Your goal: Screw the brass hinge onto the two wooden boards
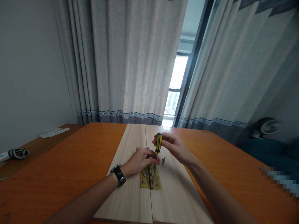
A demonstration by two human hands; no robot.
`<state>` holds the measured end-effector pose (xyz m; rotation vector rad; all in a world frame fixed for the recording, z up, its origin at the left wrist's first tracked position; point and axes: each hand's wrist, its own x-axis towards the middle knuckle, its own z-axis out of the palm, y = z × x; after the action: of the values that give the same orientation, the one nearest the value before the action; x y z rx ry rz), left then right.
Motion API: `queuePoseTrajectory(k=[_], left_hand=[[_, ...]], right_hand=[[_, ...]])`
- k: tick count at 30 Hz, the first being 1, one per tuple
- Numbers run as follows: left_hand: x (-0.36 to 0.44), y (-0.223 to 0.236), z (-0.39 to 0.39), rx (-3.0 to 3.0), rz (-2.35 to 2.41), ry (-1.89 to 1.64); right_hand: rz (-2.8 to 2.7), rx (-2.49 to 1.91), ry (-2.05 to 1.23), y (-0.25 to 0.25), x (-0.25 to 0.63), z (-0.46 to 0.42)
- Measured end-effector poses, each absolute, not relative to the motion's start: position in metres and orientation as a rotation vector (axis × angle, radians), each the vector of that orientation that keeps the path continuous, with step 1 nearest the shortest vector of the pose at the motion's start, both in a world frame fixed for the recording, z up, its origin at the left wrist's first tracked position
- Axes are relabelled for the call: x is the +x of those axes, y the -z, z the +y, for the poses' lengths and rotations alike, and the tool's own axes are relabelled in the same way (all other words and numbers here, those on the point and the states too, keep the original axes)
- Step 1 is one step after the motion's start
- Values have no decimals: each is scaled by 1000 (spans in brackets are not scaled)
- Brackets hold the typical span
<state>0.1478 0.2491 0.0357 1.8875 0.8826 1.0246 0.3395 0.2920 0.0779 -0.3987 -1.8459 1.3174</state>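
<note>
Grey curtains (133, 62) are hung beyond the far edge of the orange counter (70, 161). Two pale boards (123, 200) are laid side by side, far edge to near edge. Yellow-black screwdriver (158, 142) is gripped upright by the right hand (175, 147); left hand (144, 157) is bunched at its tip, pinch can't be confirmed. Brass hinge (150, 179) is laid across the seam, toward the near edge, partly covered. Small pointed metal piece (163, 159) is seen just beside.

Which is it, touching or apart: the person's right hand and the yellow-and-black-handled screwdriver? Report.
Touching. The head view shows the right hand holding the screwdriver, with the thumb against the handle's side.
</note>
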Motion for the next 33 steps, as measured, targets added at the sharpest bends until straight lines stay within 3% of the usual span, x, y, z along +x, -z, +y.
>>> queuePoseTrajectory(k=[17,25,33], left_hand=[[145,-36,249,2069,846,-845],[147,-32,252,2111,931,-936],[145,-36,252,2188,896,-828]], right_hand=[[-1925,-355,-1306,-83,343,288],[-1836,-369,-1175,-80,332,288],[-2031,-324,-1322,-89,344,286]])
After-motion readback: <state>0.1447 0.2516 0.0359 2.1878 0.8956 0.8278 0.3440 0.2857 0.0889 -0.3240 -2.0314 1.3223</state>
